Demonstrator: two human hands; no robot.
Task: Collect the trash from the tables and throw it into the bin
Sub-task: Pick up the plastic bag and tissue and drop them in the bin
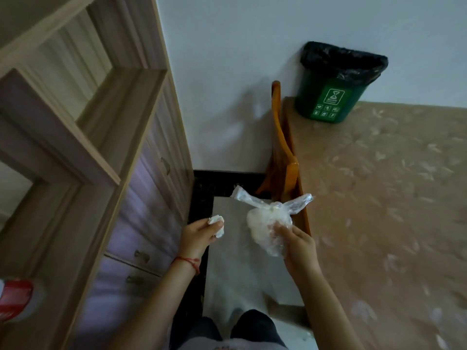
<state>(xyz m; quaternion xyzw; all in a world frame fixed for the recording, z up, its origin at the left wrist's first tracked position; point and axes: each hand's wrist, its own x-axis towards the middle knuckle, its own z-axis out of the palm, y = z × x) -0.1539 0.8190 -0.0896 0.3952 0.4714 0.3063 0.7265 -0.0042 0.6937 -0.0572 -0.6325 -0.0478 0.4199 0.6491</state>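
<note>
Head view: the right hand (294, 239) gripped a knotted plastic bag (267, 223), the left hand (199, 234) pinched crumpled paper (217, 224), both well short of the bin (336, 89); best released right above its rim.

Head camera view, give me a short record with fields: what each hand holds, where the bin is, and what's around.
left hand: left hand closed on a crumpled white tissue
right hand: right hand gripping a knotted clear plastic bag, fingers pressed into it
bin: green bin with black liner, standing on the patterned table against the wall, far corner
bin contents: not visible
left side: wooden shelf unit with drawers
between: orange wooden chair at the table's edge
trash status: both items held, not yet in the bin
</note>
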